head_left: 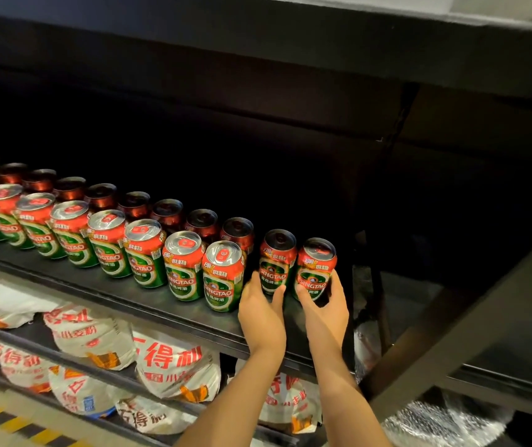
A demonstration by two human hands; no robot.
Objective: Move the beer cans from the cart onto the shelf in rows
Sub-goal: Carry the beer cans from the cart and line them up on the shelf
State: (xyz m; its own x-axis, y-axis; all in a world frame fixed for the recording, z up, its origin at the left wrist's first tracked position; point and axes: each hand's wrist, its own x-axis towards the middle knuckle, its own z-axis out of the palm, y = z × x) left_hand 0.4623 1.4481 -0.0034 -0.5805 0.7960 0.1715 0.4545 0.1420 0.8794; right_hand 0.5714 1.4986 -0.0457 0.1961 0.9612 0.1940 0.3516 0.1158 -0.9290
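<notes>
Two upright cans, tops up, left hand (263, 312) grip pinching one (275, 262), right hand (324, 309) the other (314, 269)

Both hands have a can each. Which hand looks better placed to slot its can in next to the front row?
Probably the left hand. Its can sits right beside the last can of the front row, whereas the right hand grips a can one place further out, at the row's end.

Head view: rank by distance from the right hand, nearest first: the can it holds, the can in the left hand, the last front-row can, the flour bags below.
1. Can in the right hand: gripped, far right.
2. Can in the left hand: just left.
3. Last front-row can: further left.
4. Flour bags: lower shelf, down-left.
</notes>
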